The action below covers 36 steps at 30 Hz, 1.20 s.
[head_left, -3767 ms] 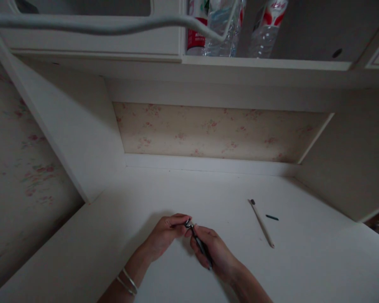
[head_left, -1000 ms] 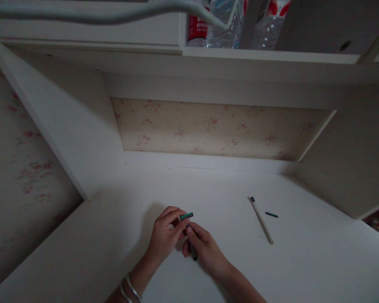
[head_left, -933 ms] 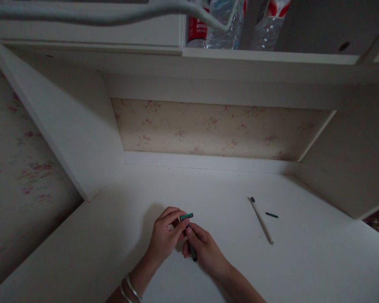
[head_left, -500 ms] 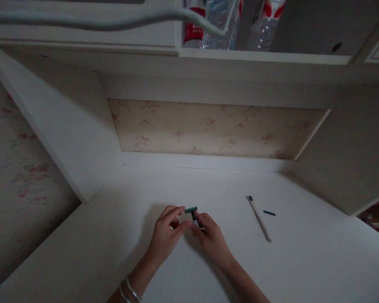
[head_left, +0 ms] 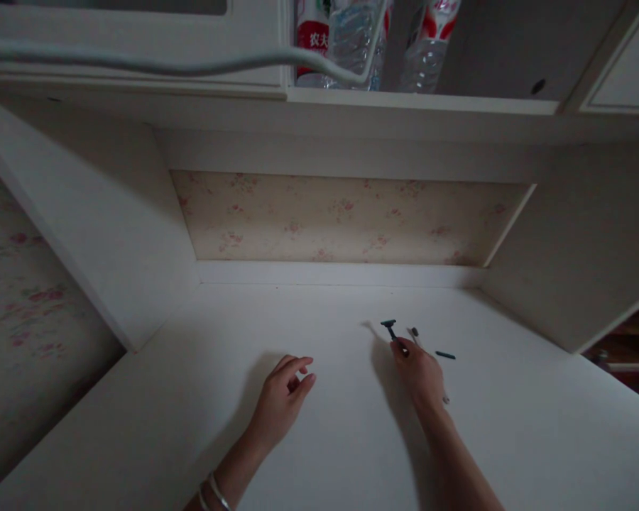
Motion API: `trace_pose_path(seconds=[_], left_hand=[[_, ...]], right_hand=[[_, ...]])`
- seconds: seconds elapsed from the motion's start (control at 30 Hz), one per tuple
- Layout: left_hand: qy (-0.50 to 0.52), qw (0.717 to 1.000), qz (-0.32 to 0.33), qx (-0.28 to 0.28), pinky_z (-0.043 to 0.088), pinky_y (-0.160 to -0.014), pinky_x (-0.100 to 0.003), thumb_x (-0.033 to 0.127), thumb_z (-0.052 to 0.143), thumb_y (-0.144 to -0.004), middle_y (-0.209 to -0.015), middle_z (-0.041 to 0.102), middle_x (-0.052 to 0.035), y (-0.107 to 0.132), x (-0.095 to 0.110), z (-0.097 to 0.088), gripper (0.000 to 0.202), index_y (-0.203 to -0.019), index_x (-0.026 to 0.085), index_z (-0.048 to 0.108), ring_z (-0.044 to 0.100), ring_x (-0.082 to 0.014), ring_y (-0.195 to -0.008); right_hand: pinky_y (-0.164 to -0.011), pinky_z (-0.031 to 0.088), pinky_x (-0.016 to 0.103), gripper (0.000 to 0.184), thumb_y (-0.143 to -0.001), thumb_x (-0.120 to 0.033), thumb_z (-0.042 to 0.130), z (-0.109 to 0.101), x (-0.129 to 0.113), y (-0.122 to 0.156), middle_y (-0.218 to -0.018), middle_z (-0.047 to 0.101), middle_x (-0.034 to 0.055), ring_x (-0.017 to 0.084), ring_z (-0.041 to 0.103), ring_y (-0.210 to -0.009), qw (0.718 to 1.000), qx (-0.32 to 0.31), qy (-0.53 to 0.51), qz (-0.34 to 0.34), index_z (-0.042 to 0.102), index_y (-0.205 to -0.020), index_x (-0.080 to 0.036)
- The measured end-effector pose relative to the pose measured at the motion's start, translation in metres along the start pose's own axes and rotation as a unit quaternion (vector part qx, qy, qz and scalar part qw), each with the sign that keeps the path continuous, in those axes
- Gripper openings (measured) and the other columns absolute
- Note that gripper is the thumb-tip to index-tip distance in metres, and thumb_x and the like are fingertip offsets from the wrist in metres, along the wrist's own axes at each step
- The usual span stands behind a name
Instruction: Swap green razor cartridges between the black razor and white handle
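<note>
A dark razor (head_left: 389, 327) is pinched by its handle in my right hand (head_left: 419, 372), its head pointing away from me above the desk. My left hand (head_left: 286, 390) hovers over the desk on the left, thumb and fingers apart with nothing between them. Partly hidden behind my right hand lies a slim pale stick with a dark tip (head_left: 415, 332), perhaps a toothbrush or pen. Just right of it is a short dark green strip (head_left: 446, 355), flat on the desk.
The white desk (head_left: 234, 319) has side panels left and right (head_left: 543, 270) and a low ledge at the back. Overhead, a shelf (head_left: 420, 103) holds plastic bottles (head_left: 426, 57). A pale lamp arm or tube (head_left: 192, 67) crosses in front of the cabinet.
My right hand has moved right with the razor, away from my left hand, and now covers part of the pale stick. The left hand stays nearly in place. The view has shifted slightly.
</note>
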<state>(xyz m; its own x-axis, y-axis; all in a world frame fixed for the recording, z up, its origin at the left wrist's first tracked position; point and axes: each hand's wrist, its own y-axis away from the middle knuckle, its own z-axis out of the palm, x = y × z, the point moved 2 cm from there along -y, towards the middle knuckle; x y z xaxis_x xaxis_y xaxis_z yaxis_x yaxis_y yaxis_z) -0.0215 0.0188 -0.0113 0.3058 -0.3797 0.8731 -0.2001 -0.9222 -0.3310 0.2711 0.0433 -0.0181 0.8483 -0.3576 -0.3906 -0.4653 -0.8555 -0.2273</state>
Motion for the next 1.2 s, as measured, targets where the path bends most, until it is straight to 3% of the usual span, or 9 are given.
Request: trace_pose_path(seconds=[0.33, 0.7, 1.2], left_hand=[[-0.026, 0.999, -0.004, -0.027, 0.046, -0.059, -0.025, 0.037, 0.052, -0.087, -0.090, 0.060, -0.0052, 0.002, -0.004, 0.003, 0.028, -0.105, 0.020, 0.065, 0.051, -0.0121, -0.059], [-0.034, 0.999, -0.004, -0.020, 0.046, -0.060, -0.025, 0.033, 0.054, -0.087, -0.093, 0.060, -0.0045, 0.002, -0.004, 0.003, 0.024, -0.104, 0.021, 0.066, 0.052, -0.0119, -0.060], [-0.046, 0.999, 0.001, -0.022, 0.046, -0.063, -0.025, 0.032, 0.051, -0.090, -0.093, 0.060, -0.0044, 0.003, 0.000, 0.001, 0.023, -0.103, 0.020, 0.065, 0.054, -0.0124, -0.065]], right_hand=[[-0.067, 0.046, 0.035, 0.036, -0.088, -0.035, 0.041, -0.002, 0.015, -0.004, -0.094, 0.070, 0.0142, 0.030, 0.066, -0.083, 0.998, -0.032, 0.041, 0.043, 0.071, -0.100, -0.020], [-0.075, 0.045, 0.034, 0.038, -0.088, -0.032, 0.039, 0.001, 0.016, -0.005, -0.109, 0.064, 0.0146, 0.028, 0.063, -0.092, 0.999, -0.014, 0.049, 0.019, 0.065, -0.111, -0.015], [-0.073, 0.044, 0.034, 0.032, -0.088, -0.021, 0.040, 0.002, 0.016, -0.003, -0.106, 0.064, 0.0150, 0.028, 0.063, -0.090, 0.999, 0.000, 0.047, -0.001, 0.064, -0.108, -0.012]])
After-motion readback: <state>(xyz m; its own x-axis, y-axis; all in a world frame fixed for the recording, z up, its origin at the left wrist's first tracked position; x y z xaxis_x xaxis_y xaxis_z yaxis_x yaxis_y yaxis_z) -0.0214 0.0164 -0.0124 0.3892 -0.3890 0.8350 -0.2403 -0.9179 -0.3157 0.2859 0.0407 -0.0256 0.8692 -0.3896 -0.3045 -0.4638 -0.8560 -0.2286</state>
